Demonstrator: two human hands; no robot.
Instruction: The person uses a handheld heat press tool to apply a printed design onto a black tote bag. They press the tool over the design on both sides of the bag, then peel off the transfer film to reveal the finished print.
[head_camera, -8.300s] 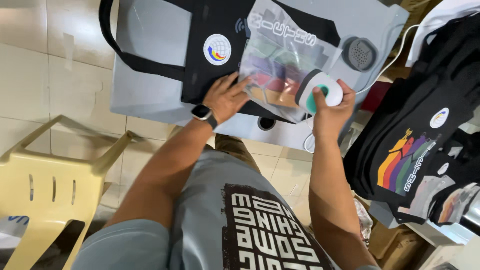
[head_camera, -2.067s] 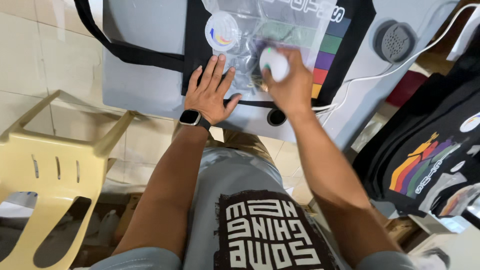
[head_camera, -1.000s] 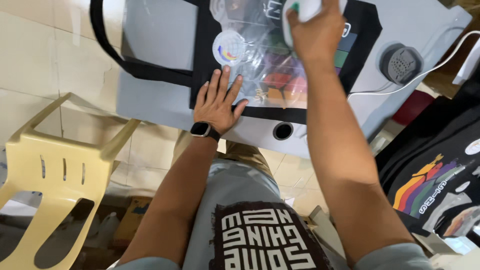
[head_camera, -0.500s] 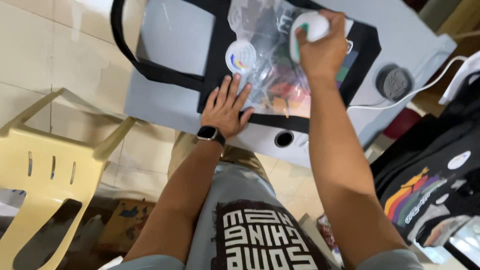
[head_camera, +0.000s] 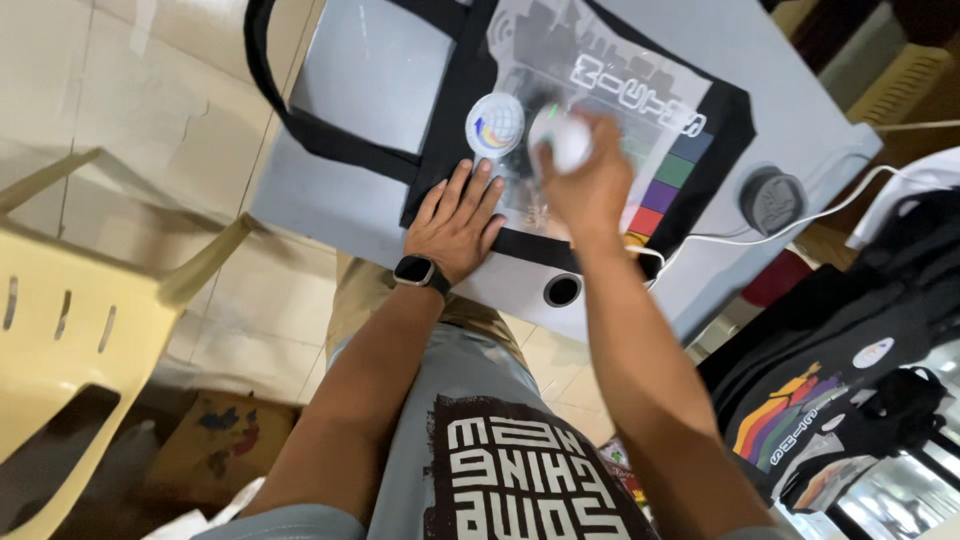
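While your right hand (head_camera: 590, 180) curls round a small white rounded object (head_camera: 561, 140), its fingers closed over it from above, you press it down on a glossy clear film sheet (head_camera: 590, 90) lying across a black tote bag (head_camera: 600, 130). The object shows only partly under your knuckles and is blurred, so its exact kind cannot be told. Your left hand (head_camera: 457, 220) lies flat just beside it, fingers spread, palm on the bag's lower edge, with a dark square smartwatch (head_camera: 415, 270) on the wrist. Just above those fingertips sits a round white printed emblem (head_camera: 495, 124); to the right of your right hand runs a column of coloured squares (head_camera: 665, 190). The cloth bag looks matte, its long black handle (head_camera: 300, 130) looping left over the smooth grey platen (head_camera: 370, 70). Further right a round grey knob (head_camera: 772, 200) and a white cable (head_camera: 850, 190) rest on the platen. A pale yellow plastic chair (head_camera: 80, 340) is cut off at the left edge, and black printed shirts (head_camera: 840, 390) lie stacked at the lower right.
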